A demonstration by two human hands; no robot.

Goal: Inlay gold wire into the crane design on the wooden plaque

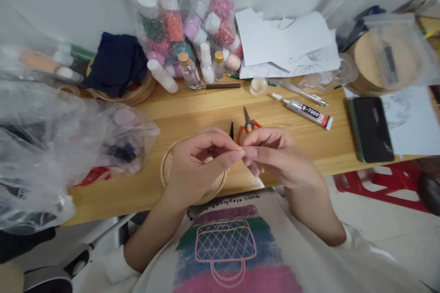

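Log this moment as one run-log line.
left hand: pinching tiny gold piece | right hand: pinching same piece | below: round wooden tray | behind: red-handled pliers

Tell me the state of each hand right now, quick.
Left hand: closed, fingertips pinching a tiny gold piece.
Right hand: closed, fingertips pinched on the same piece.

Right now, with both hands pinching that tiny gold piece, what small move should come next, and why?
Probably lower it over the round wooden dish: left hand and right hand pinch the tiny gold piece by fingertips, so drops stay caught.
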